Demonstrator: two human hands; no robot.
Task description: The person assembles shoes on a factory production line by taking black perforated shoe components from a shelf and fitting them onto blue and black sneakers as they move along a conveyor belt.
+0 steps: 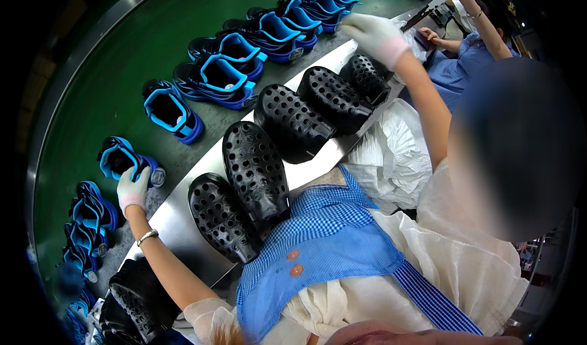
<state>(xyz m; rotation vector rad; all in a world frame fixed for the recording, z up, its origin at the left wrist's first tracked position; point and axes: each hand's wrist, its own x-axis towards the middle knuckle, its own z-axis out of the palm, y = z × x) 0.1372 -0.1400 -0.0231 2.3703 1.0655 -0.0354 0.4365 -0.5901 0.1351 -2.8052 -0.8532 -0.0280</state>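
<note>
My left hand (132, 189), in a white glove, grips the heel end of a black and blue shoe (147, 164) on the green conveyor belt (79, 112); its fingertips reach the shoe's opening. My right hand (376, 37), gloved as well, is raised beside the far shoes in the row, its fingers smeared by motion. Nearest to it is a blue-lined shoe (324, 8). Between my arms, black shoe-shaped forms with round holes, such as this perforated form (254, 167), stand along a metal ledge (174, 222).
More shoes (214, 82) line the belt on both sides of my left hand. Crumpled white paper (397, 149) is heaped beyond my apron. Further black forms (134, 302) sit at lower left. A co-worker in blue (455, 63) works at the upper right, near a metal bar (437, 2).
</note>
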